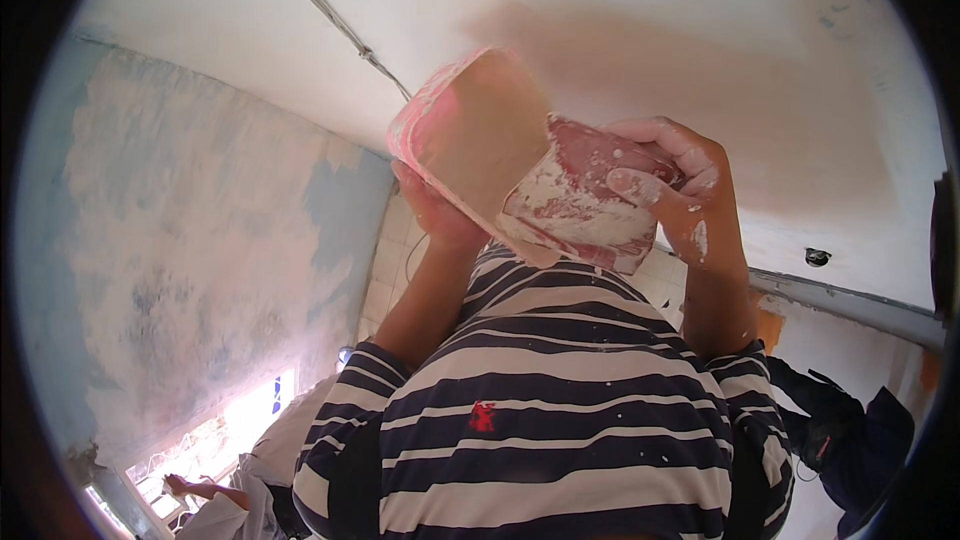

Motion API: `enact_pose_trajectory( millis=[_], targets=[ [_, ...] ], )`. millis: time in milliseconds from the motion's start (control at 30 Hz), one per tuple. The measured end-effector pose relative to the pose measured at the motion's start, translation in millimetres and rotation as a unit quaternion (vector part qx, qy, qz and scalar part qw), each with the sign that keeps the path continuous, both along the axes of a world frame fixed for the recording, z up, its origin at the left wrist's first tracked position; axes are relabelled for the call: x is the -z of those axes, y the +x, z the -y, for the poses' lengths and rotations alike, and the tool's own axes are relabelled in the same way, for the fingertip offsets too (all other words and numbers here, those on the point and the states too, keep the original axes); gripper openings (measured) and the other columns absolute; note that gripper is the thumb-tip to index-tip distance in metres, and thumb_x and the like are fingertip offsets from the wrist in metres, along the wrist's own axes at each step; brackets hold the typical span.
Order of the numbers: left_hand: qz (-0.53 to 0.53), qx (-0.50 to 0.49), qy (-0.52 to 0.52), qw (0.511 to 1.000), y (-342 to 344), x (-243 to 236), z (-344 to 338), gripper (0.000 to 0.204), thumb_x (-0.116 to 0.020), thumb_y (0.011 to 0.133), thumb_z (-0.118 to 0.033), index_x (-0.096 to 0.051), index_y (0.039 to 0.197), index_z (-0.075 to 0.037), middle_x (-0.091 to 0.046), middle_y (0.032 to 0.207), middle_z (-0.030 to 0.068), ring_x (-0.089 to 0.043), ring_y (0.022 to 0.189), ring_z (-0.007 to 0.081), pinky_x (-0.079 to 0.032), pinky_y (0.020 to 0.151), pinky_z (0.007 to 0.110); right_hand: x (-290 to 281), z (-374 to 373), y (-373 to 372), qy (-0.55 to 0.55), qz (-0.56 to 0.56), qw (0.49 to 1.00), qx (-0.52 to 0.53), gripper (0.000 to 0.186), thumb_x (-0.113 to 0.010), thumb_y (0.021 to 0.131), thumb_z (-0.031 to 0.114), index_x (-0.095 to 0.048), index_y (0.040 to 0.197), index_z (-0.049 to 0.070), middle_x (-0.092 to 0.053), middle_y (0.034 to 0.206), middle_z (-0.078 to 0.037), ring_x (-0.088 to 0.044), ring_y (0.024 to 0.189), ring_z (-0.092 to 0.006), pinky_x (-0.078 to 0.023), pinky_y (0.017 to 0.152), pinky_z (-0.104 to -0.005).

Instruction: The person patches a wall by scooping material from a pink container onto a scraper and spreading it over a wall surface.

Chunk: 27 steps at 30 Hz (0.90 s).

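My left hand (pixel 436 208) supports a pink rectangular tub (pixel 490 140) from its near left side, its fingers partly hidden under the tub. A smooth beige paste fills the tub's face, and its pink rim is smeared white. In my right hand (pixel 685 165) is a flat reddish-brown putty spreader (pixel 580 190), pinched between thumb and fingers. White putty coats much of the spreader's lower part. Its left edge overlaps the tub's right rim and seems to touch it. White splashes mark my right fingers and wrist.
Ahead is a pale wall (pixel 720 60) with a damp-looking brownish patch and a cable (pixel 330 15). A patchy blue wall (pixel 200 210) stands left. Another person's arm (pixel 215 492) shows by a bright window (pixel 210 445). Dark clothing (pixel 850 440) hangs at right, below a black round fitting (pixel 818 257).
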<state>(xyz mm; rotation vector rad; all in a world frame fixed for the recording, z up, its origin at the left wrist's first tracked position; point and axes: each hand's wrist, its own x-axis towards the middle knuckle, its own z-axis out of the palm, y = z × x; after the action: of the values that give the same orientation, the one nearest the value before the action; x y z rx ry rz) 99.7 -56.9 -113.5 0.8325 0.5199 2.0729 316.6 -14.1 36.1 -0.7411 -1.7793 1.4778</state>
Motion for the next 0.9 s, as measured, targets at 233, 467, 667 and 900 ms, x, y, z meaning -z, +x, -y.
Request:
enact_pose_trajectory(
  millis=[233, 467, 667, 900],
  targets=[
    [0.017, -0.055, -0.058, 0.997, -3.3, -12.0, 11.1, 0.06, -0.028, 0.105, -0.052, -0.043, 0.143, -0.009, -0.053, 0.14, 0.0114, -0.055, 0.125, 0.0269, -0.049, 0.102, 0.044, 36.5, -0.2, 6.6, -0.095, -0.161, 0.979, 0.082, 0.038, -0.069, 0.086, 0.0, -0.061, 0.122, -0.005, -0.07, 0.111, -0.013, -0.068, 0.098, -0.0156, -0.053, 0.087, -0.0275],
    [0.207, -0.033, -0.065, 0.976, 13.7, 32.1, 54.9, 0.064, -0.027, 0.104, -0.056, -0.043, 0.145, -0.01, -0.055, 0.139, 0.0107, -0.057, 0.123, 0.029, -0.051, 0.1, 0.045, 42.6, -26.9, 59.2, 0.025, -0.257, 0.965, 0.034, 0.055, -0.057, 0.093, 0.003, -0.039, 0.144, -0.006, -0.056, 0.134, -0.018, -0.058, 0.121, -0.0217, -0.047, 0.104, -0.0386],
    [0.176, -0.127, -0.081, 0.973, -76.7, 87.7, 210.4, 0.057, -0.031, 0.105, -0.055, -0.046, 0.141, -0.013, -0.058, 0.13, 0.0074, -0.061, 0.113, 0.0245, -0.055, 0.089, 0.042, 48.5, 79.6, -2.3, 0.19, -0.361, 0.892, 0.194, 0.051, -0.056, 0.097, 0.008, -0.035, 0.142, -0.006, -0.053, 0.131, -0.013, -0.053, 0.123, -0.0193, -0.039, 0.11, -0.0359],
    [0.222, -0.17, -0.066, 0.958, -26.7, 12.8, 243.8, 0.052, -0.035, 0.103, -0.055, -0.051, 0.134, -0.016, -0.062, 0.118, 0.0035, -0.064, 0.102, 0.0216, -0.056, 0.08, 0.042, -71.2, 28.6, 81.5, 0.362, -0.335, 0.766, 0.413, 0.034, -0.055, 0.1, 0.008, -0.053, 0.132, -0.007, -0.063, 0.12, -0.011, -0.059, 0.11, -0.0155, -0.044, 0.101, -0.03]
  ],
)
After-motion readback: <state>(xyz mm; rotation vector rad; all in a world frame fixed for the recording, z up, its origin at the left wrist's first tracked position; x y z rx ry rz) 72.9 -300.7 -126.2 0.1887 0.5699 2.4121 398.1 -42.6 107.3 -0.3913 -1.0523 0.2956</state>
